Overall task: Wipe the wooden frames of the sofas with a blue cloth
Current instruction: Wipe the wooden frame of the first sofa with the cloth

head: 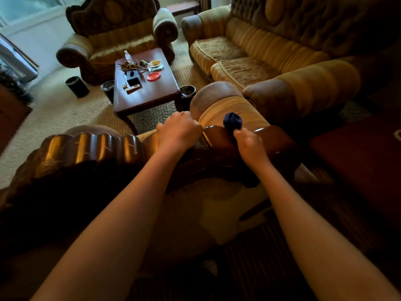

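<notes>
Both hands on wooden frame [91,146]: right hand [249,144] grips upright blue cloth [232,121], left hand [179,131] curled over frame.

Both forearms [121,213] are bare, with no sleeve, watch or ring apparently showing.

Home living room, upholstered sofas [271,53], matching armchair [117,38], cluttered wooden coffee table [149,92], carpet [54,109]

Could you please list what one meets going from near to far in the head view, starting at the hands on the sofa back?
Right hand holding the blue cloth on the wooden frame, with the left hand beside it → coffee table → red dish → water bottle → far armchair.
</notes>
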{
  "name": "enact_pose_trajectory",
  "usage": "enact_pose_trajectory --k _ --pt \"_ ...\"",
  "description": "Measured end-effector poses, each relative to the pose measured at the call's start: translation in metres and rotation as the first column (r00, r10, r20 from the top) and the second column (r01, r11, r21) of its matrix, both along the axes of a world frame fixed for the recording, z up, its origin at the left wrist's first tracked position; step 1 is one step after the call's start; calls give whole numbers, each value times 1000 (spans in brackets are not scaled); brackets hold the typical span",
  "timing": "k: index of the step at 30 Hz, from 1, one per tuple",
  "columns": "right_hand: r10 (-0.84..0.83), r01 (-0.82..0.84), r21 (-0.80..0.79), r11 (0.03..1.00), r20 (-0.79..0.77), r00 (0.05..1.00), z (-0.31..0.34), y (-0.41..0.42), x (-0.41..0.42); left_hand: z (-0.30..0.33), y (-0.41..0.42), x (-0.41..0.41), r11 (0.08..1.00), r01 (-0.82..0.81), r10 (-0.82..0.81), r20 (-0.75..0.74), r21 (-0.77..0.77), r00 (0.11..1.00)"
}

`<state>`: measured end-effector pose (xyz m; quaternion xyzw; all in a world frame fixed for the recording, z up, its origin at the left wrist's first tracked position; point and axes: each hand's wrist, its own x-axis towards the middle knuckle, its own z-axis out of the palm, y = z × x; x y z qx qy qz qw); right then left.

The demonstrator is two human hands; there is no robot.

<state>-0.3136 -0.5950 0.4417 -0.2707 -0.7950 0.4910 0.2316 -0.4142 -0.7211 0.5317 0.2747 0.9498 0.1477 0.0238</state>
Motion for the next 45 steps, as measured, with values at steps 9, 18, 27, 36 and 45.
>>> enact_pose_trajectory --k 9,18,27,36,45 --pt "-188 260 211 942 -308 932 -49 -104 19 0 0 8 987 115 -133 -173 -110 976" --pt "-558 508 -236 828 -264 787 -69 -87 16 -3 -4 17 919 312 -366 -226 -239 903" --pt "-817 584 -597 551 -243 523 -52 -113 -17 2 -5 13 890 382 -411 -73 -248 909" --pt "-646 516 -391 762 -408 645 -21 -209 -19 2 -5 15 849 425 -470 -84 -314 878" --pt "-787 602 -635 484 -15 616 -21 -117 12 -1 -1 17 866 406 -446 -83 -293 891"
